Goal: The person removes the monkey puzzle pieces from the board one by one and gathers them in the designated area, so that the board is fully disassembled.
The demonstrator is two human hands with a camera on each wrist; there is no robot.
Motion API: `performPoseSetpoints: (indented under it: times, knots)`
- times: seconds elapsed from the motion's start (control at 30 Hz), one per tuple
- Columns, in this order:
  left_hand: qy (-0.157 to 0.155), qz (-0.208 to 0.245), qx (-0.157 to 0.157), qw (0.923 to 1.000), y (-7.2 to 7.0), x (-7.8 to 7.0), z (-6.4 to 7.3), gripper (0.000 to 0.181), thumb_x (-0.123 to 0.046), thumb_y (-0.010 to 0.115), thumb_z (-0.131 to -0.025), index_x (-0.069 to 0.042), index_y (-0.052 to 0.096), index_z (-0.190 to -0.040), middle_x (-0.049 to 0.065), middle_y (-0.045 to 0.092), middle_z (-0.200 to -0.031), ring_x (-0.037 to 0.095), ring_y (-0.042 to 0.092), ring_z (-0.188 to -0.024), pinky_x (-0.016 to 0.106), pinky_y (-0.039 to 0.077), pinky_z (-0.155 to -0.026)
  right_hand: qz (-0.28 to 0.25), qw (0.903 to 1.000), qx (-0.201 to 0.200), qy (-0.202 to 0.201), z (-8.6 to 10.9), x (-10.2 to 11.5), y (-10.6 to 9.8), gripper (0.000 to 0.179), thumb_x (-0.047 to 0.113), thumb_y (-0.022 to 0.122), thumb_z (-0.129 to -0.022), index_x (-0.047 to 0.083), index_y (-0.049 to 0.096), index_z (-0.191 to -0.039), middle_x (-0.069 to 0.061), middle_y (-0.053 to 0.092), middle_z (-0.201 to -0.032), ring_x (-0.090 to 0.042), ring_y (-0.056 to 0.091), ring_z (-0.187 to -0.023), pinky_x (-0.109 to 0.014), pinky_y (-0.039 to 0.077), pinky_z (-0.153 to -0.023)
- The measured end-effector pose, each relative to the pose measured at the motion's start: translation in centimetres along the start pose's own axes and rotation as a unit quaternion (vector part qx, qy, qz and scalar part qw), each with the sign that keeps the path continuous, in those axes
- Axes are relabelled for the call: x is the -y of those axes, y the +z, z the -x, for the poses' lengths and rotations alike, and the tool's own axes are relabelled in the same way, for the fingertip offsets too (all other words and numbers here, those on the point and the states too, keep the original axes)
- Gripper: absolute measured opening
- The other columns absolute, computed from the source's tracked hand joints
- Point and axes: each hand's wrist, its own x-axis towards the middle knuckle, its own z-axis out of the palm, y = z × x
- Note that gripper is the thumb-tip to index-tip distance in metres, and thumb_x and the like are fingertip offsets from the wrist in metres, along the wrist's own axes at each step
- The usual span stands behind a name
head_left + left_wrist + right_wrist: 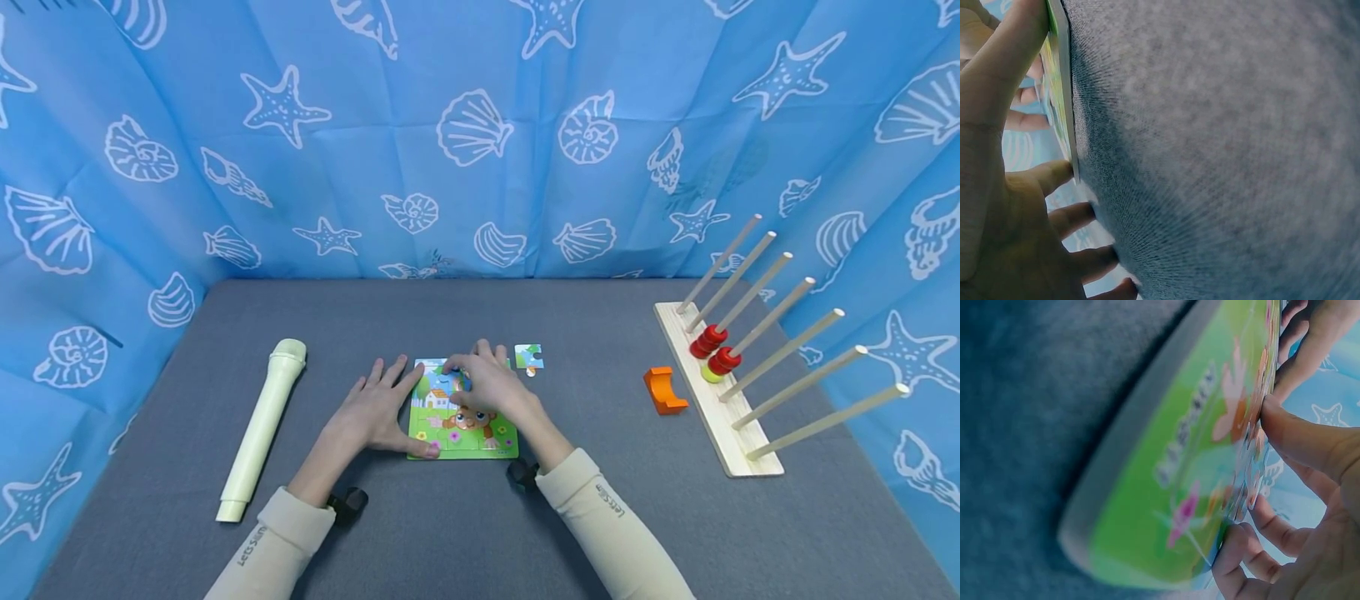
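A jigsaw puzzle [465, 454] with a monkey, a house and flowers lies on the table in a green-edged tray. My left hand [371, 412] is spread at its left side, with thumb and index finger touching the edge; in the left wrist view the other fingertips rest on the cloth. Over the upper part of the board, my right hand [487, 383] has bent fingers. Its thumb and fingers pinch a puzzle piece [1255, 472] at the board's surface, mostly hidden in the head view. A loose puzzle piece [528, 357] lies just right of the board.
At left lies a pale green toy microphone [262, 429]. To the right stand a wooden peg rack [738, 417] with red beads [708, 340] on its pegs and an orange arched block [664, 391]. A blue seashell-print curtain [480, 192] hangs behind the grey-covered table [360, 317].
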Motion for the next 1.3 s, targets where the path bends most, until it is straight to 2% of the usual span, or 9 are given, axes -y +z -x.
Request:
performPoseSetpoints:
  times: [0.17, 0.43, 0.73, 0.97, 1.3]
  knots:
    - [0.000, -0.001, 0.001, 1.0000, 0.05, 0.08, -0.06, 0.128, -0.073, 0.081, -0.069, -0.017, 0.019, -0.165, 0.018, 0.010, -0.173, 0.051, 0.008, -0.158, 0.069, 0.020, -0.123, -0.001, 0.9999, -0.010, -0.005, -0.04, -0.20, 0.07, 0.057, 0.025, 0.077, -0.093, 0.020, 0.057, -0.145, -0.015, 0.049, -0.127, -0.027, 0.037, -0.104, -0.034, 0.040, -0.067]
    - [0.002, -0.005, 0.004, 1.0000, 0.10, 0.12, -0.08, 0.128, -0.074, 0.081, -0.069, -0.017, 0.018, -0.165, 0.019, 0.010, -0.173, 0.051, 0.008, -0.157, 0.070, 0.020, -0.123, -0.009, 0.9999, -0.010, -0.009, 0.04, -0.45, 0.03, 0.054, 0.025, 0.078, -0.092, 0.020, 0.061, -0.142, -0.014, 0.048, -0.119, -0.026, 0.035, -0.099, -0.034, 0.039, -0.069]
    - [0.001, -0.003, 0.004, 1.0000, 0.23, 0.12, -0.15, 0.129, -0.074, 0.080, -0.068, -0.017, 0.018, -0.166, 0.019, 0.010, -0.173, 0.051, 0.008, -0.158, 0.070, 0.020, -0.123, 0.002, 0.9998, -0.018, -0.009, 0.28, -0.33, -0.23, 0.050, 0.024, 0.077, -0.093, 0.022, 0.063, -0.141, -0.016, 0.050, -0.125, -0.027, 0.039, -0.100, -0.038, 0.042, -0.073]
    - [-0.002, 0.000, 0.010, 1.0000, 0.25, 0.01, -0.14, 0.128, -0.074, 0.081, -0.069, -0.018, 0.018, -0.166, 0.018, 0.010, -0.173, 0.050, 0.007, -0.158, 0.069, 0.018, -0.124, 0.009, 0.9998, -0.015, -0.007, 0.15, -0.25, -0.32, 0.047, 0.018, 0.074, -0.095, 0.023, 0.064, -0.141, -0.013, 0.050, -0.117, -0.026, 0.041, -0.098, -0.038, 0.043, -0.075]
    - [-0.005, 0.001, 0.007, 1.0000, 0.18, -0.08, 0.00, 0.128, -0.073, 0.082, -0.069, -0.017, 0.019, -0.165, 0.019, 0.011, -0.173, 0.051, 0.008, -0.158, 0.069, 0.019, -0.123, 0.024, 0.9995, -0.016, -0.010, 0.11, -0.09, -0.36, 0.048, 0.019, 0.074, -0.095, 0.024, 0.063, -0.141, -0.012, 0.050, -0.115, -0.026, 0.042, -0.097, -0.037, 0.042, -0.073]
